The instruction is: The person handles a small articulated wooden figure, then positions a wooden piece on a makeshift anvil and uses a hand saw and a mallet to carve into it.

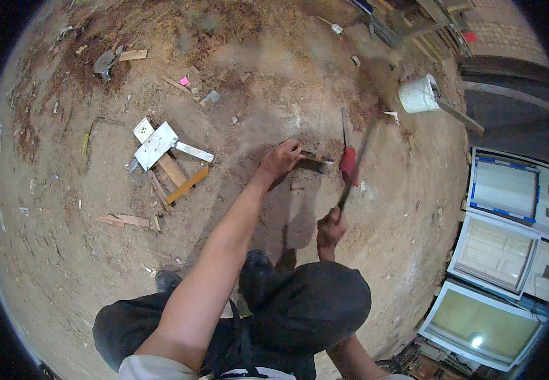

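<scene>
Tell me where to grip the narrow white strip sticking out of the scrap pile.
Probably pinch the narrow white strip near its right end, coming from the right: that end juts out free, while its left end meets the broad white board.

White bucket [416, 97], white-framed panels [496, 250]

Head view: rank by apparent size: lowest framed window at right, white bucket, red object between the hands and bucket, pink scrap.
1. Lowest framed window
2. White bucket
3. Red object
4. Pink scrap

No near ties.
</scene>
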Tool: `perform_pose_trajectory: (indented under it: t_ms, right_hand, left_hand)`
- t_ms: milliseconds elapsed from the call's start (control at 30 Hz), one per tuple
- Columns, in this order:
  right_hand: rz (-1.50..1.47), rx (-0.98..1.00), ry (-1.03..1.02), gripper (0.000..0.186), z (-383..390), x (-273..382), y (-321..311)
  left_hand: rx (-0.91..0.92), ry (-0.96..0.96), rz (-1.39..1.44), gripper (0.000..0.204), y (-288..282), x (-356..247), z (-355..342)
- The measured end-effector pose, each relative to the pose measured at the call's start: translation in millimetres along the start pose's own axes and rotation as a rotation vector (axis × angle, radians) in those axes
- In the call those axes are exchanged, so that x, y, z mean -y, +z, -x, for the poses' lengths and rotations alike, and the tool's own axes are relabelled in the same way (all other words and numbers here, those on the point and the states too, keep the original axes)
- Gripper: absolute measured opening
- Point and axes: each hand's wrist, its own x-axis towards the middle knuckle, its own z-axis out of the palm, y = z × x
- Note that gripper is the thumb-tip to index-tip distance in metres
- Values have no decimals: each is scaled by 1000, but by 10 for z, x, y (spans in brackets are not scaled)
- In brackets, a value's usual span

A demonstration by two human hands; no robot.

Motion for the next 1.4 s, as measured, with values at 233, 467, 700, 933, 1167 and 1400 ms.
perform_pose_trajectory:
  t_ms: [233, 467, 700, 933, 1167, 1400]
  right_hand:
    - [604, 176, -3, 47, -176, -50, 82]
    - [342, 7, -87, 49, -44, 193, 67]
    - [361, 144, 140, 43, -175, -150, 82]
    - [443, 59, -33, 41, -71, -287, -64]
    - [215, -101, 3, 41, -60, -214, -105]
    - [348, 126, 205, 39, -134, -66, 57]
  left_hand:
    - [176, -93, -6, 25, -123, -169, -108]
    - [128, -75, 1, 26, -63, -67, -51]
    - [171, -105, -55, 25, -145, -184, -10]
    - [183, -75, -35, 25, -23, -246, -159]
    - [219, -111, 7, 23, -106, -277, -166]
    - [179, -109, -143, 25, -296, -382, -128]
